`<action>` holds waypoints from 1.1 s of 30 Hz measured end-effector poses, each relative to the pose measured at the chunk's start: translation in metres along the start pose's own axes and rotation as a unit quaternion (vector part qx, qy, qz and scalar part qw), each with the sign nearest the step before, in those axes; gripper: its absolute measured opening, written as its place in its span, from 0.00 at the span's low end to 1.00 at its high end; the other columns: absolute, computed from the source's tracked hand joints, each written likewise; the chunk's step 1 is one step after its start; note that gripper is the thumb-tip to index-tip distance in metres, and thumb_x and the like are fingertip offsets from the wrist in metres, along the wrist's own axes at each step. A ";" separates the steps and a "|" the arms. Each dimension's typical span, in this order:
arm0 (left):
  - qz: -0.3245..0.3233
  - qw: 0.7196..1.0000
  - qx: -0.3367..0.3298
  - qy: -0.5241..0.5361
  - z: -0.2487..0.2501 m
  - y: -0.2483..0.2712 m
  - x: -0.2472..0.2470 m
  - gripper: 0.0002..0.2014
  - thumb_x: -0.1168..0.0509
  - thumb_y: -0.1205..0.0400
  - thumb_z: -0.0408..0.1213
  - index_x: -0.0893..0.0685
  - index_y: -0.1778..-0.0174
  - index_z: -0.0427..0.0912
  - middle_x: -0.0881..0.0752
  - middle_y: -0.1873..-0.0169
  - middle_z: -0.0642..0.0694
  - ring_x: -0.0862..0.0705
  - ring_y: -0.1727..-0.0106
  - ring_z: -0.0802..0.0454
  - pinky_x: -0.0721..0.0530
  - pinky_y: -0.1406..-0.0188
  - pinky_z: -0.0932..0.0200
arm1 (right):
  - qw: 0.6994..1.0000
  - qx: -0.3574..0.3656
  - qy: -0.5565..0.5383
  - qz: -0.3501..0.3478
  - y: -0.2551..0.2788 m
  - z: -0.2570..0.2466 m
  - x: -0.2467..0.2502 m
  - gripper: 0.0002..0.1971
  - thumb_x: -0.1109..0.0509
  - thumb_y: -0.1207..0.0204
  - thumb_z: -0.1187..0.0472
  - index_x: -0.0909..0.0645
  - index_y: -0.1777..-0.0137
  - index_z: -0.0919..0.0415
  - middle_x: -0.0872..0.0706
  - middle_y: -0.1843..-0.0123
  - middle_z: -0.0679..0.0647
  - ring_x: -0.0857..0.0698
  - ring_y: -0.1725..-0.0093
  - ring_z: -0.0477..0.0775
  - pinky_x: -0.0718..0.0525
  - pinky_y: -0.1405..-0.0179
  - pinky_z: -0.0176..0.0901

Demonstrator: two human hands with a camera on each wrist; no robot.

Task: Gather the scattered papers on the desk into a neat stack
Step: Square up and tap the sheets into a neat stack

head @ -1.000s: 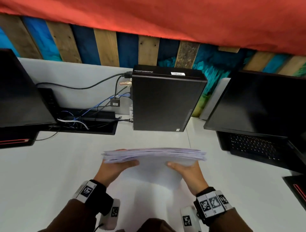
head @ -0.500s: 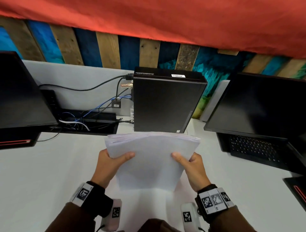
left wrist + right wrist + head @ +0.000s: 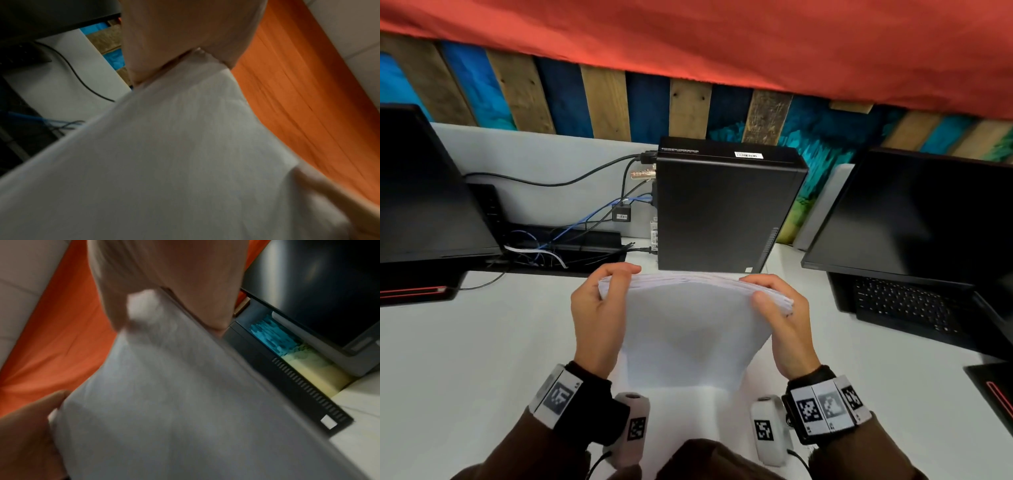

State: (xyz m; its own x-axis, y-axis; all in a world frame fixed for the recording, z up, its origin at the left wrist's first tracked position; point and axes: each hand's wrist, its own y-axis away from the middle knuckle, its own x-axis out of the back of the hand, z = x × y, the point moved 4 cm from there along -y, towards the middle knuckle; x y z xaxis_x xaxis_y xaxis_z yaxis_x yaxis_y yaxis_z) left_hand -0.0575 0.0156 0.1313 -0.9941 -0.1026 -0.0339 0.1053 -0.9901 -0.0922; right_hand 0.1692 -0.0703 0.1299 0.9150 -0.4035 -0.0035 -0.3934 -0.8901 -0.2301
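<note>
A thick stack of white papers (image 3: 695,329) stands nearly upright on its lower edge on the white desk (image 3: 448,359), in front of me. My left hand (image 3: 599,308) grips its upper left corner, fingers curled over the top edge. My right hand (image 3: 780,308) grips the upper right corner, thumb on the near face. In the left wrist view the paper stack (image 3: 164,162) fills the frame, blurred, with my left hand (image 3: 180,37) at its top. The right wrist view shows the same papers (image 3: 174,402) under my right hand (image 3: 164,285).
A black desktop computer (image 3: 726,209) stands just behind the papers. A dark monitor (image 3: 424,192) is at the left and another monitor (image 3: 917,219) at the right, with a black keyboard (image 3: 904,305) below it. Cables (image 3: 571,240) lie in a tray behind the left hand.
The stack went from lying almost flat in my hands to standing on its lower edge. Both hands slid up from its sides to its top corners.
</note>
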 end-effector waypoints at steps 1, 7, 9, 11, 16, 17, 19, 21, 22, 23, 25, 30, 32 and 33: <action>-0.009 1.000 -0.015 -0.014 0.004 0.000 0.001 0.08 0.38 0.25 0.47 0.12 0.60 0.56 0.10 0.63 0.61 0.16 0.55 0.53 0.21 0.53 0.55 | 1.000 0.002 0.018 -0.013 0.001 0.003 0.000 0.06 0.25 0.32 0.57 0.12 0.57 0.56 0.09 0.59 0.45 0.13 0.57 0.42 0.18 0.57 0.30; -0.167 0.780 -0.327 -0.507 0.065 0.002 -0.022 0.47 0.31 0.38 0.69 0.34 0.22 0.57 0.25 0.26 0.55 0.33 0.22 0.48 0.38 0.24 0.40 | 0.996 -0.010 0.079 -0.045 -0.004 0.002 -0.009 0.07 0.25 0.28 0.67 0.09 0.56 0.54 0.07 0.61 0.37 0.12 0.58 0.39 0.18 0.54 0.33; -0.284 0.702 -0.283 -0.589 0.059 -0.001 -0.035 0.44 0.31 0.34 0.66 0.37 0.21 0.61 0.23 0.27 0.55 0.31 0.22 0.50 0.39 0.23 0.41 | 0.992 0.025 0.108 -0.066 -0.008 -0.006 -0.019 0.08 0.24 0.29 0.66 0.09 0.53 0.55 0.09 0.60 0.31 0.12 0.57 0.35 0.18 0.52 0.31; -0.309 0.682 -0.276 -0.602 0.052 -0.008 -0.035 0.26 0.35 0.24 0.60 0.26 0.29 0.63 0.14 0.37 0.53 0.20 0.32 0.49 0.26 0.35 0.50 | 0.982 0.087 0.144 -0.083 -0.011 -0.018 -0.031 0.11 0.24 0.29 0.68 0.11 0.50 0.55 0.11 0.58 0.26 0.13 0.55 0.29 0.20 0.51 0.25; -0.285 0.764 -0.298 -0.496 0.045 -0.027 0.002 0.10 0.37 0.24 0.57 0.12 0.58 0.61 0.11 0.69 0.53 0.11 0.65 0.51 0.29 0.72 0.61 | 0.971 0.104 0.205 -0.064 -0.017 -0.019 -0.013 0.22 0.24 0.28 0.63 0.18 0.34 0.54 0.17 0.37 0.34 0.21 0.37 0.27 0.28 0.37 0.21; -0.275 0.797 -0.275 -0.462 0.042 -0.033 0.017 0.12 0.38 0.27 0.59 0.13 0.65 0.59 0.13 0.68 0.57 0.16 0.74 0.62 0.30 0.74 0.66 | 0.975 0.061 0.209 -0.040 -0.016 -0.006 0.005 0.31 0.22 0.30 0.58 0.25 0.27 0.53 0.21 0.31 0.36 0.26 0.32 0.26 0.31 0.33 0.23; -0.203 0.885 -0.183 -0.377 0.035 -0.042 0.050 0.18 0.36 0.31 0.59 0.17 0.77 0.49 0.13 0.67 0.62 0.21 0.76 0.64 0.30 0.76 0.74 | 0.976 -0.067 0.206 0.022 -0.007 0.026 0.040 0.47 0.18 0.38 0.52 0.38 0.20 0.49 0.30 0.23 0.41 0.31 0.26 0.35 0.33 0.25 0.35; -0.147 0.953 -0.043 -0.263 0.018 -0.044 0.074 0.15 0.28 0.26 0.47 0.12 0.73 0.42 0.09 0.71 0.61 0.17 0.75 0.66 0.22 0.74 0.68 | 0.966 -0.203 0.161 0.020 0.010 0.057 0.054 0.54 0.15 0.45 0.49 0.41 0.19 0.49 0.31 0.22 0.47 0.29 0.26 0.45 0.28 0.27 0.46; -0.141 0.967 0.013 -0.211 0.007 -0.040 0.078 0.10 0.28 0.24 0.40 0.11 0.70 0.41 0.09 0.72 0.61 0.15 0.75 0.66 0.17 0.73 0.63 | 0.962 -0.256 0.091 -0.009 0.018 0.070 0.052 0.53 0.13 0.48 0.49 0.36 0.22 0.52 0.27 0.23 0.51 0.23 0.29 0.48 0.22 0.33 0.45; -0.143 0.973 0.052 -0.174 -0.001 -0.035 0.079 0.07 0.29 0.23 0.36 0.11 0.67 0.42 0.08 0.72 0.60 0.13 0.75 0.65 0.15 0.75 0.62 | 0.954 -0.298 0.004 -0.041 0.025 0.079 0.046 0.50 0.13 0.50 0.49 0.30 0.26 0.57 0.20 0.27 0.56 0.16 0.34 0.51 0.17 0.41 0.43; -0.145 0.975 0.092 -0.144 -0.018 -0.026 0.078 0.06 0.31 0.22 0.33 0.12 0.64 0.42 0.08 0.72 0.58 0.12 0.75 0.61 0.15 0.78 0.68 | 0.932 -0.337 -0.110 -0.074 0.031 0.084 0.038 0.41 0.13 0.48 0.51 0.21 0.33 0.63 0.13 0.35 0.62 0.11 0.40 0.58 0.12 0.51 0.43; -0.102 0.981 0.075 -0.147 -0.050 -0.016 0.068 0.07 0.29 0.23 0.35 0.13 0.67 0.46 0.12 0.80 0.66 0.13 0.73 0.59 0.19 0.79 0.76 | 0.958 -0.281 -0.019 -0.046 0.013 0.069 0.038 0.13 0.27 0.29 0.70 0.15 0.43 0.62 0.08 0.45 0.61 0.09 0.47 0.60 0.12 0.46 0.53; -0.084 0.987 0.062 -0.125 -0.055 -0.014 0.061 0.07 0.29 0.23 0.33 0.13 0.67 0.47 0.13 0.80 0.68 0.14 0.74 0.66 0.20 0.78 0.78 | 0.976 -0.213 0.046 -0.015 0.005 0.057 0.040 0.09 0.28 0.27 0.70 0.12 0.49 0.60 0.06 0.51 0.56 0.08 0.51 0.56 0.12 0.48 0.51; -0.077 0.990 0.056 -0.107 -0.055 -0.014 0.059 0.08 0.29 0.23 0.31 0.13 0.67 0.46 0.13 0.81 0.67 0.15 0.76 0.69 0.21 0.79 0.78 | 0.981 -0.184 0.055 0.003 0.003 0.050 0.041 0.09 0.28 0.27 0.70 0.12 0.52 0.58 0.05 0.55 0.50 0.08 0.53 0.51 0.11 0.52 0.46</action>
State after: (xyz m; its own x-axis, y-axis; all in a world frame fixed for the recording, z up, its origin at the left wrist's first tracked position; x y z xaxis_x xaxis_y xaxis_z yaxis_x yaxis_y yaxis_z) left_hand -0.1159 0.0288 0.0755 -0.9818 0.0454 0.1847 -0.0402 -0.9987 0.0317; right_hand 0.2102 -0.0795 0.0803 0.9057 -0.4105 0.1058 -0.4221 -0.8962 0.1365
